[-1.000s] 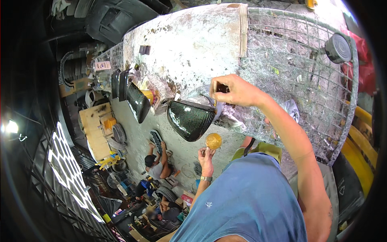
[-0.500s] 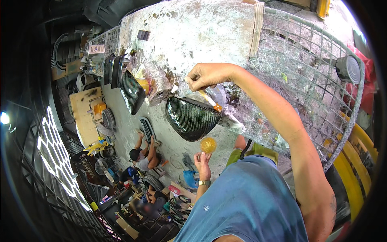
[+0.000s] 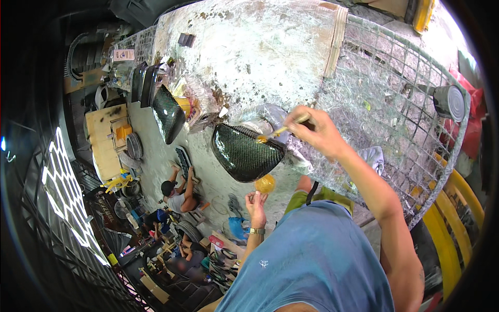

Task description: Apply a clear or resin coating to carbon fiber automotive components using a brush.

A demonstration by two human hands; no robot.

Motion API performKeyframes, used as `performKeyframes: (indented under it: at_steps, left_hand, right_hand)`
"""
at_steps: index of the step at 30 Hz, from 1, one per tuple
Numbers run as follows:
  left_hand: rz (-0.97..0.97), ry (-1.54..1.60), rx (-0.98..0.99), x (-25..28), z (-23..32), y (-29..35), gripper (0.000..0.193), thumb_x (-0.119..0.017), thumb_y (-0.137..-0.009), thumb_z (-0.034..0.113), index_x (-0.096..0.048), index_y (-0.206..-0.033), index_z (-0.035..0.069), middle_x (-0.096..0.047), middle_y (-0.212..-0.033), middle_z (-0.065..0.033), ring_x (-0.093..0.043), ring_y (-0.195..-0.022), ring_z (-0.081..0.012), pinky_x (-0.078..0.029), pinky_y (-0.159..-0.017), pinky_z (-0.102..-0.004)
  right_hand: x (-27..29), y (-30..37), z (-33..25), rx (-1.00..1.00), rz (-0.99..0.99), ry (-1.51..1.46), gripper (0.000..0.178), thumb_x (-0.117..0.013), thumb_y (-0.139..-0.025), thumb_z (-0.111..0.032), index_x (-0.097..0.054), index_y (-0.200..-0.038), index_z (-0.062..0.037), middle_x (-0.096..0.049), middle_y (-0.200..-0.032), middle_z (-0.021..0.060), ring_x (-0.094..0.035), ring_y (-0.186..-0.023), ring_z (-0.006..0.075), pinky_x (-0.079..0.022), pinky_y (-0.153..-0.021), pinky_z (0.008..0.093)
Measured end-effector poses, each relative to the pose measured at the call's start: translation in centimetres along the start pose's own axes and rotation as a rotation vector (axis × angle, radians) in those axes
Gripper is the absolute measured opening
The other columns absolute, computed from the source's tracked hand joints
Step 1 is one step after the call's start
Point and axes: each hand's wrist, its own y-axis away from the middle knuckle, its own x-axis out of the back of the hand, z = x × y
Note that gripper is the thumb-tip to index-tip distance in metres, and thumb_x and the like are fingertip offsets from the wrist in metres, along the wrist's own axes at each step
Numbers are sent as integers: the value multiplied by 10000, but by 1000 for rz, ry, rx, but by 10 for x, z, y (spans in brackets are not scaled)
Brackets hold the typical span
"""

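Note:
A glossy black carbon-fibre shell (image 3: 241, 158) with a woven pattern stands at the near edge of the worktable. My right hand (image 3: 318, 132) is closed around the pale handle of a paintbrush (image 3: 286, 128). Its amber-wet bristles touch or hang just over the shell's upper edge; I cannot tell which. Below the shell, my left hand (image 3: 255, 207) grips a small round cup (image 3: 265, 183) of amber liquid by its side. Plastic film and a translucent container (image 3: 273, 113) lie behind the shell, partly hidden by the brush and right hand.
A second carbon-fibre shell (image 3: 168, 114) stands further left, beside a plastic-wrapped yellow container (image 3: 184, 104). A stained white board (image 3: 249, 41) covers part of the table. Wire mesh (image 3: 390, 78) extends right, with a metal can (image 3: 448, 103) at its end. Two people (image 3: 179, 196) sit on the floor.
My right hand has moved right and down, and the brush now slants leftward, its bristles shifted left along the shell's upper edge. The cup in my left hand has shifted slightly left.

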Motion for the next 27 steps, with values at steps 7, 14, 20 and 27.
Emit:
performKeyframes:
  at_steps: [7,14,20,27]
  left_hand:
    - [31,35,2,2,4,-9,220,-623,-914,173,-451,-997,65,-549,-932,-55,-597,-890,-178,-530,-856,-384]
    - [47,53,-3,10,3,-3,217,-607,-922,162,-432,-1011,72,-556,-947,-69,-604,-912,-187,-520,-872,-388]
    - [157,116,-40,22,0,19,225,-615,-917,168,-431,-1004,71,-567,-961,-92,-617,-898,-190,-525,-867,-381]
    - [283,172,-10,37,-12,37,215,-624,-912,166,-442,-986,77,-595,-937,-91,-644,-843,-193,-549,-813,-358]
  right_hand:
    - [39,47,-20,-116,-36,29,85,-591,-886,-112,-603,-896,-28,-560,-808,-17,-457,-700,49,-376,-619,228]
    - [35,-39,-46,-192,-379,104,116,-604,-847,-152,-593,-864,-38,-551,-764,-14,-457,-646,49,-367,-533,226]
    - [-12,-119,-25,-251,-592,167,150,-611,-855,-189,-586,-876,-43,-535,-747,-10,-443,-608,51,-344,-472,216]
    - [-51,-172,-3,-226,-572,255,192,-597,-865,-212,-602,-899,-23,-554,-728,8,-456,-596,63,-366,-480,216]
